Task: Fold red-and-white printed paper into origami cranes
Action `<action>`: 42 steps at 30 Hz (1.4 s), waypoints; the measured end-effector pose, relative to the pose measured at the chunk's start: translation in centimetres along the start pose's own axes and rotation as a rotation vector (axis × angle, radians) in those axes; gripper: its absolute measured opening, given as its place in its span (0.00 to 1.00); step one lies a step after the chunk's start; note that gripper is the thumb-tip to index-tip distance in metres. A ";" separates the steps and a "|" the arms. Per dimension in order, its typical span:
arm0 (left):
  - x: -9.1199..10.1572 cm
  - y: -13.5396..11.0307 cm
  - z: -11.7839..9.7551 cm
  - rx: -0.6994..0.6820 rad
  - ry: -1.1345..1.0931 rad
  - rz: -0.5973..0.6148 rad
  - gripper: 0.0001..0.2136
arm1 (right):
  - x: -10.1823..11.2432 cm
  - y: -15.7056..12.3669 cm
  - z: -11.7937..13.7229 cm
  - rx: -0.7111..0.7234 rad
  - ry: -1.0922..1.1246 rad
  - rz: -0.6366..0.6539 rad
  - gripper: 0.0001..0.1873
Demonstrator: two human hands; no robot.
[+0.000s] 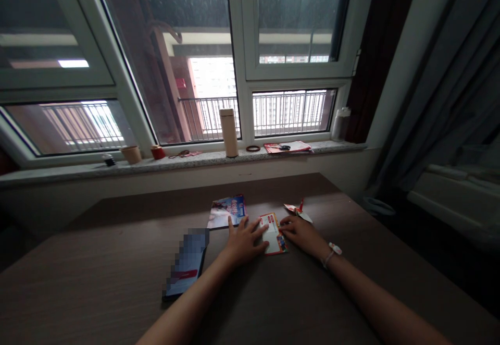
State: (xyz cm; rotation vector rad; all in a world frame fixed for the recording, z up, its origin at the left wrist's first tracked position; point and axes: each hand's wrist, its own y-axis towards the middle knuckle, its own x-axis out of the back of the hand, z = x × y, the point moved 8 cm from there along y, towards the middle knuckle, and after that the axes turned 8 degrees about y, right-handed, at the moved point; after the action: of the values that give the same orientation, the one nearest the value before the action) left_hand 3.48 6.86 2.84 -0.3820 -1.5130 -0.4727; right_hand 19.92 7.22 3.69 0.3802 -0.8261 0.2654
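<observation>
A white sheet of printed paper (270,236) with red and yellow edges lies on the table, its right edge partly folded over. My left hand (242,238) rests flat on its left side with the fingers spread. At the right edge, the bent fingers of my right hand (300,234) are closed on the folded part; the fingertips are partly hidden. Just beyond that hand sits a folded paper crane (299,210) in white and red. A blue and pink printed leaflet (227,211) lies behind my left hand.
A phone (188,264), its screen blurred out, lies left of my left forearm. Along the windowsill (187,163) stand a beige flask (228,134), a paper cup (132,154), a red spool (158,151), a clear bottle (341,125), and scissors (284,147) on a paper stack.
</observation>
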 end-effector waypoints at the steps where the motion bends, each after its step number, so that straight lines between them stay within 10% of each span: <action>1: 0.0 0.0 0.0 0.001 -0.002 0.000 0.26 | 0.0 0.0 0.3 0.003 -0.024 -0.005 0.16; 17: 0.1 0.0 0.0 0.007 0.013 0.014 0.27 | -1.0 0.3 1.2 -0.089 -0.408 -0.067 0.18; 42: 0.1 0.1 0.1 0.001 -0.004 -0.005 0.26 | -0.9 1.0 0.5 -0.117 -0.380 -0.144 0.25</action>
State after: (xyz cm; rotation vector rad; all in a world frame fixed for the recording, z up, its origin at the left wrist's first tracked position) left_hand 3.43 7.05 2.94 -0.3787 -1.5180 -0.4747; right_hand 18.60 7.85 3.58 0.3835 -1.1755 0.0080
